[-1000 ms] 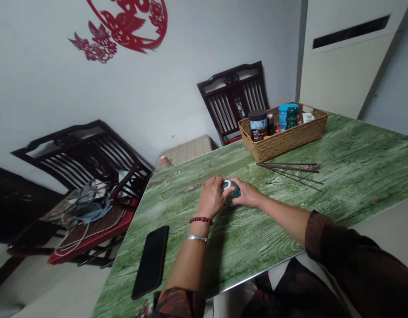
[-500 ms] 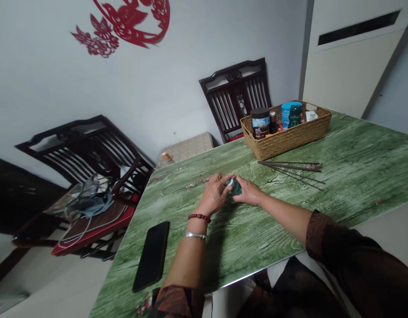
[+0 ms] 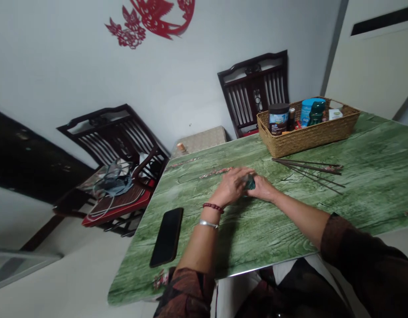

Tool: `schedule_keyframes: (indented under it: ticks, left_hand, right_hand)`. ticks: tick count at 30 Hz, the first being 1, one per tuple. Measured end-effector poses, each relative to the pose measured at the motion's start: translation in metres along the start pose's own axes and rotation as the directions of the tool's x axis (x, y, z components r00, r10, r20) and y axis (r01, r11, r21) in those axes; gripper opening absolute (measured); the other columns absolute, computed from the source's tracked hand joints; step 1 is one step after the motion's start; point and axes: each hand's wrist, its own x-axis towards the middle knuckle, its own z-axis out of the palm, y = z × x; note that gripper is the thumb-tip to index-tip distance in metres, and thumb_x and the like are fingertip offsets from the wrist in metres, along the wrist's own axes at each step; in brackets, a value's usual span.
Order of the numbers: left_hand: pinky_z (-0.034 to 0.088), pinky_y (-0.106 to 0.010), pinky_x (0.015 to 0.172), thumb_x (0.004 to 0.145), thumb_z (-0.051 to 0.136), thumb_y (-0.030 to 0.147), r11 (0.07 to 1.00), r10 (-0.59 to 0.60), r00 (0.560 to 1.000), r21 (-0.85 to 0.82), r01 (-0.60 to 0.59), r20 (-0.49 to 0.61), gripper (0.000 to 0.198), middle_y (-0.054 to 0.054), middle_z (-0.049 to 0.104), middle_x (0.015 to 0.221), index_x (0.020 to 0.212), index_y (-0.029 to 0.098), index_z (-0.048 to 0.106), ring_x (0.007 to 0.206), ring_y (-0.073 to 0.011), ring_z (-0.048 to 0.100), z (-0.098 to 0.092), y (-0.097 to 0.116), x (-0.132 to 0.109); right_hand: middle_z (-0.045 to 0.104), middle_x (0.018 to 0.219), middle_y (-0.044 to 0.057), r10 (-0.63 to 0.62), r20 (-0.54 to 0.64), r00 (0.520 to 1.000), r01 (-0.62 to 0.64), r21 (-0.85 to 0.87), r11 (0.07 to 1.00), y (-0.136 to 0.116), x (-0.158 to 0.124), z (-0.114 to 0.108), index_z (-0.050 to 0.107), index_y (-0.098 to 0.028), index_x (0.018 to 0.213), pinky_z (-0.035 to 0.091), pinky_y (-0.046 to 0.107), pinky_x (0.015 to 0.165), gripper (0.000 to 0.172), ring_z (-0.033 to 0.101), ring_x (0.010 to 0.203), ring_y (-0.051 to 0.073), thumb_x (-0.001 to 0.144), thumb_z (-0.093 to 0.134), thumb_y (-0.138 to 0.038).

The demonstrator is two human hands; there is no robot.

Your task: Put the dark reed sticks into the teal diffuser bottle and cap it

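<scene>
A small blue-green, see-through jar (image 3: 250, 182) stands on the green wood-patterned table, mostly covered by my hands. My right hand (image 3: 263, 189) is closed around its right side. Over its top and left side reaches my left hand (image 3: 233, 184), fingers forward and smeared by motion. Whether those fingers grip the top is hidden. A dark red bead bracelet and a silver bangle circle my left wrist.
A black phone (image 3: 166, 237) lies left of my left forearm. Several thin dark sticks (image 3: 310, 170) lie fanned out to the right, before a woven basket (image 3: 310, 139) of tubs and bottles. Dark wooden chairs (image 3: 257, 95) stand beyond the table.
The view has swung left, so everything sits further right. The left fingers have shifted over the jar's top and are now more blurred. The right hand keeps its hold.
</scene>
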Motion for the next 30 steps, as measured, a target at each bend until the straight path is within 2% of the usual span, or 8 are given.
schedule_keyframes:
  ticks: [4,10,13,16,19,22,25,30]
  left_hand:
    - [0.047,-0.046,0.098,0.08,0.073,0.052,0.995,-0.096,0.991,0.032,0.099,-0.088,0.071,-0.013,0.059,0.126,0.142,0.025,0.05,0.117,-0.0309,0.057,-0.003,-0.005,-0.001]
    - [0.049,-0.043,0.091,0.095,0.055,0.034,0.987,-0.086,0.996,0.139,0.086,-0.006,0.031,-0.01,0.065,0.107,0.122,0.025,0.066,0.101,-0.0266,0.063,-0.003,-0.011,0.004]
    - [0.044,-0.045,0.104,0.092,0.06,0.033,0.999,0.032,0.999,0.027,-0.032,0.021,0.044,-0.01,0.06,0.129,0.136,0.029,0.057,0.12,-0.0275,0.057,-0.004,-0.013,0.001]
    - [0.048,-0.045,0.097,0.082,0.071,0.05,0.997,-0.069,0.995,0.038,0.072,-0.066,0.066,-0.012,0.059,0.124,0.14,0.026,0.052,0.116,-0.0298,0.058,-0.002,-0.014,-0.001]
    - [0.051,-0.04,0.084,0.088,0.063,0.052,0.967,-0.191,0.975,0.15,0.206,-0.111,0.047,-0.01,0.062,0.103,0.125,0.023,0.064,0.098,-0.0277,0.063,0.001,-0.014,0.002]
    - [0.049,-0.041,0.088,0.095,0.053,0.039,0.979,-0.114,0.993,0.166,0.117,-0.032,0.031,-0.01,0.065,0.104,0.118,0.024,0.068,0.099,-0.0272,0.063,0.0,-0.014,0.006]
    - [0.045,-0.044,0.1,0.095,0.053,0.033,0.997,0.02,1.0,0.077,-0.021,0.019,0.039,-0.01,0.063,0.121,0.132,0.027,0.06,0.115,-0.0274,0.058,-0.003,-0.016,0.004]
    - [0.05,-0.044,0.088,0.089,0.062,0.051,0.975,-0.15,0.983,0.15,0.165,-0.107,0.051,-0.012,0.061,0.108,0.13,0.021,0.06,0.101,-0.0296,0.061,0.001,-0.017,0.002]
  right_hand:
    - [0.07,0.107,0.009,-0.054,0.025,0.998,0.053,0.054,0.997,-0.002,0.001,-0.003,0.051,-0.019,0.127,0.048,0.032,0.078,0.071,0.068,0.094,0.025,0.066,0.083,-0.037]
    - [0.069,0.107,0.008,-0.021,0.004,1.0,0.021,0.045,0.999,-0.006,0.002,-0.003,0.051,-0.02,0.126,0.049,0.033,0.081,0.069,0.067,0.096,0.025,0.067,0.083,-0.036]
    - [0.068,0.112,0.008,-0.049,0.007,0.999,0.049,0.055,0.997,-0.005,0.004,-0.003,0.05,-0.02,0.126,0.049,0.033,0.084,0.069,0.067,0.1,0.025,0.068,0.082,-0.037]
    - [0.069,0.108,0.008,-0.039,0.038,0.999,0.038,0.051,0.998,-0.002,0.005,-0.003,0.049,-0.019,0.126,0.049,0.032,0.078,0.072,0.068,0.096,0.026,0.066,0.083,-0.038]
    - [0.069,0.103,0.007,-0.027,0.032,0.999,0.026,0.043,0.999,-0.002,0.005,-0.003,0.051,-0.019,0.124,0.049,0.032,0.075,0.069,0.069,0.092,0.026,0.066,0.083,-0.04]
    - [0.069,0.106,0.009,-0.033,0.015,0.999,0.033,0.035,0.999,-0.004,0.005,-0.003,0.051,-0.018,0.125,0.049,0.034,0.079,0.07,0.068,0.095,0.027,0.067,0.083,-0.04]
    - [0.069,0.111,0.011,-0.037,0.014,0.999,0.037,0.037,0.999,-0.006,0.005,-0.004,0.05,-0.017,0.126,0.049,0.035,0.083,0.072,0.068,0.101,0.027,0.066,0.083,-0.038]
    - [0.069,0.107,0.007,-0.038,0.032,0.999,0.037,0.032,0.999,-0.007,0.004,-0.007,0.05,-0.02,0.124,0.048,0.032,0.078,0.069,0.068,0.094,0.026,0.067,0.083,-0.039]
